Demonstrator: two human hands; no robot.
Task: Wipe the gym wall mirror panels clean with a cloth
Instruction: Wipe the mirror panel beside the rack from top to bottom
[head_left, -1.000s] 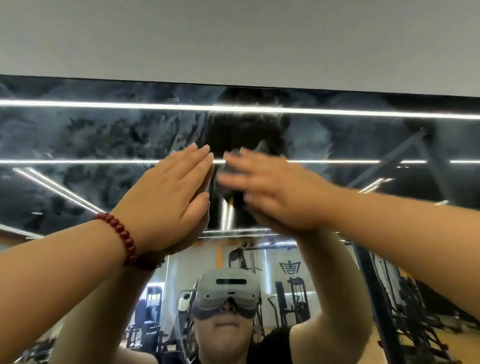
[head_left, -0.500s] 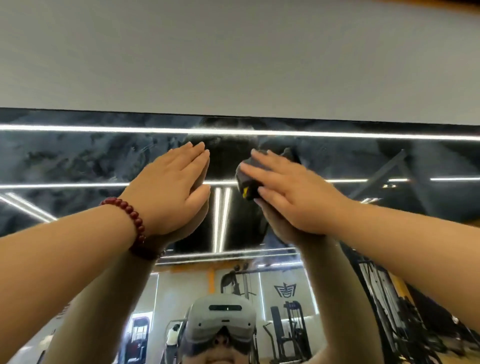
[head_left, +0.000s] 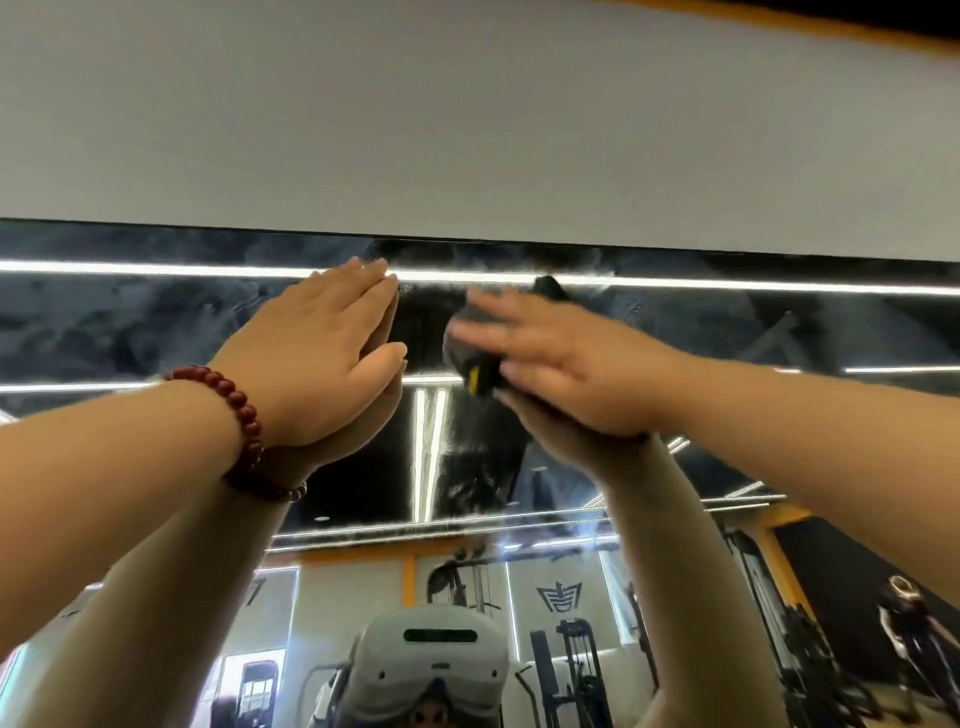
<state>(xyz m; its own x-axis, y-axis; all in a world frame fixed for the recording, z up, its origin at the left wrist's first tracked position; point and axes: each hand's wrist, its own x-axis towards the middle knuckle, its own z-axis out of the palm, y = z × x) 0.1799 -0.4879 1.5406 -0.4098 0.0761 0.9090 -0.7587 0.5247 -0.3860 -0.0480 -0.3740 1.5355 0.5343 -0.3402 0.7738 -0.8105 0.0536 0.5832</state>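
Observation:
The wall mirror (head_left: 130, 322) fills the lower half of the view, its glass smeared with cloudy streaks near the top edge. My left hand (head_left: 322, 358) lies flat on the glass with straight fingers, a red bead bracelet on its wrist. My right hand (head_left: 561, 358) presses a dark grey cloth (head_left: 467, 353) with a yellow tag against the mirror just right of the left hand, fingers spread over it. Both hands sit close under the mirror's top edge. Most of the cloth is hidden beneath the right hand.
A plain grey wall (head_left: 467, 130) runs above the mirror. The reflection shows my arms, a white headset (head_left: 436, 654), ceiling light strips and gym machines (head_left: 571, 654) at the bottom.
Both hands have slid up the glass toward the mirror's top edge. The right hand with the cloth moved up and slightly right, and the view tilted upward.

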